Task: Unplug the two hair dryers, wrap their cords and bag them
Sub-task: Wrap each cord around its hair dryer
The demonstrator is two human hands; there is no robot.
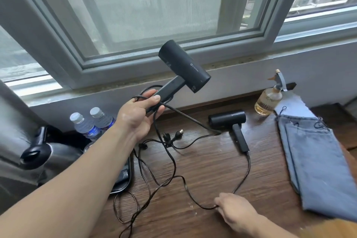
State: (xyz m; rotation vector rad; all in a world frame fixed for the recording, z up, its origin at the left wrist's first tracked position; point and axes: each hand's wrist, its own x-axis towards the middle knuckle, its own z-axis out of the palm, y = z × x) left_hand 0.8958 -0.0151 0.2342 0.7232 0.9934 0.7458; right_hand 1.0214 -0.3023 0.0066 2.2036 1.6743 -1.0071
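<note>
Left hand (138, 115): reaching up from the near left edge, it is gripping the handle of the raised hair dryer (183, 66) with fingers curled around it, also pinning a loop of cord against the handle.
Tabletop (212, 170): dark wood grain, lying under the window and carrying everything below.
Cloth bags (318, 160): two blue-grey drawstring pouches are lying flat and overlapping at the right (their dark strings are showing at the top).
Kettle (48, 154): steel with a black lid, sitting at the left on a dark tray (123, 181).
Right hand (234, 211): low near the front edge, its fingertips are pinching a black cord (193, 197) against the tabletop.
Second hair dryer (230, 123): lying on its side on the tabletop, between the raised one and the bags, its cord trailing toward the right hand.
Water bottles (90, 121): two are standing side by side behind the left forearm.
Spray bottle (269, 98): amber liquid, standing by the wall.
Plugs (172, 135): both are lying loose on the tabletop amid tangled cord.
</note>
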